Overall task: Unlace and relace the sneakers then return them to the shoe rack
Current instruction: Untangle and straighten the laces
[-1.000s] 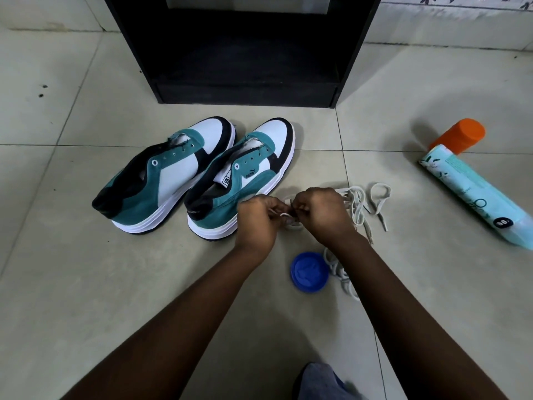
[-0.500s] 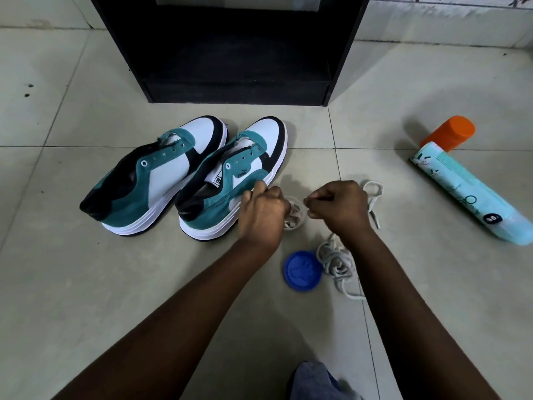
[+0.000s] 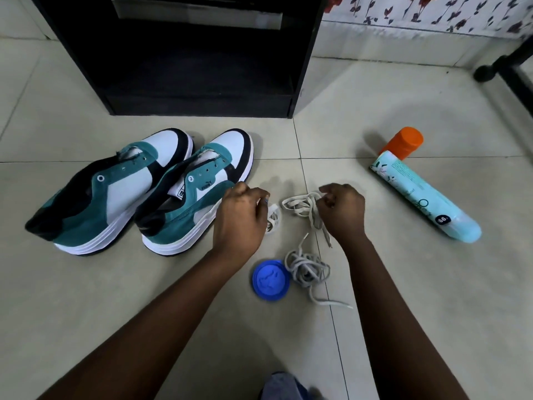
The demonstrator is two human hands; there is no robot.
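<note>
Fingers [image 3: 327, 197] of your right hand [image 3: 343, 212] are pinching the lace [image 3: 300, 202] | left hand [image 3: 240, 217] is gripping another coil, likely separating them | sneakers [image 3: 187, 192] are waiting unlaced.

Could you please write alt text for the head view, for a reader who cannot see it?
Two hands work loose white laces on a tiled floor: the left hand grips a small coil, the right hand pinches a lace. Two unlaced sneakers sit left before a black rack; a spray can lies right.

Both hands, left [image 3: 240, 216] and right [image 3: 343, 210], reach forward on outstretched arms, fingers curled, apart.
</note>
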